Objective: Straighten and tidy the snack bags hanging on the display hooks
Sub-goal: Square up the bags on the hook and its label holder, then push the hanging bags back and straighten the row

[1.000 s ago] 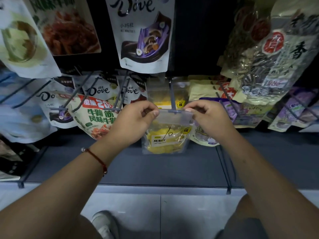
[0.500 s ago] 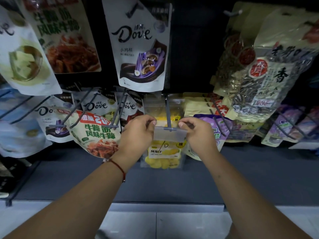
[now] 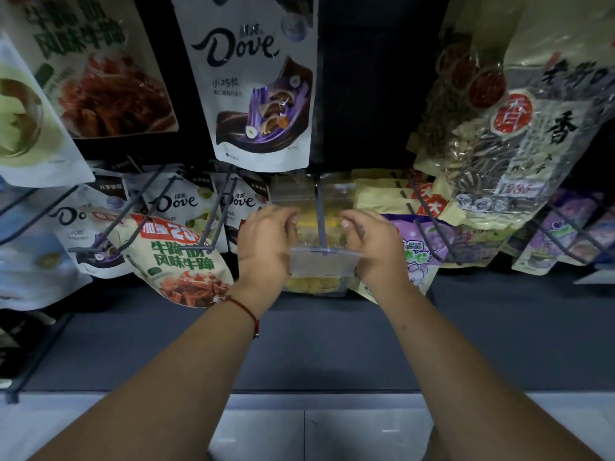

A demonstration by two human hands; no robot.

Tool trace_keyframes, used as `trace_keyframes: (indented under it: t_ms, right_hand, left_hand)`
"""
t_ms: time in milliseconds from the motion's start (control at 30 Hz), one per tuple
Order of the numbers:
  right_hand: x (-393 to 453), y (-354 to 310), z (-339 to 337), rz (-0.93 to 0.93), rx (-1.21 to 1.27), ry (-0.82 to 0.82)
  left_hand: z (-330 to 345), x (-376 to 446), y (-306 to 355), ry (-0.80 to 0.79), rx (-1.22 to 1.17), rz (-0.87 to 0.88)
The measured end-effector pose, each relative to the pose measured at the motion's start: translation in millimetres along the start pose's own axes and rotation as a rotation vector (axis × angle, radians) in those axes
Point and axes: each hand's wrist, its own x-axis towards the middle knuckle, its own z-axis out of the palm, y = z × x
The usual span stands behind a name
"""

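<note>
Bag [image 3: 316, 283]: hanging mid-hook [image 3: 320, 221], now pushed further back than a second ago.
Left hand [image 3: 264, 242]: fingers curling, pinching bag's left edge.
Right hand [image 3: 374, 244]: pinching right edge.
Tag [image 3: 324, 261]: hiding bag's top.

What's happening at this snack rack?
A person is tidying hanging snack bags. The left hand and right hand each grip a side of a clear bag of yellow snacks hanging on the centre hook, behind that hook's clear price tag holder. Dove chocolate bags and a green beef tendon bag hang to the left, a purple bag to the right.
</note>
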Motion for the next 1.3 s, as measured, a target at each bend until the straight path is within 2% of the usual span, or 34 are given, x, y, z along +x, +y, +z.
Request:
trace_keyframes:
  t_ms: [100,233,500,700,967,1300]
  right_hand:
    - [-1,3,3,-0.009,-0.087,-0.072]
    - [-9,-3,-4,-0.038,-0.209,-0.176]
    - [-41,-4,-29,-0.089,-0.366,-0.298]
    - [-80,7,-47,-0.108,-0.479,-0.403]
    - [-131,32,-64,-0.036,-0.624,-0.572]
    - [-141,48,-98,0.056,-0.642,-0.567]
  left_hand:
    - [0,-1,3,-0.035,0.092,0.059]
    - [-3,-13,3,-0.184,0.207,0.055]
    - [-18,-47,2,-0.355,0.412,0.056]
    - [-32,-89,8,-0.449,0.545,0.142]
    - [-33,-143,32,-0.670,0.588,0.214]
    - [2,-168,68,-0.849,0.535,0.329]
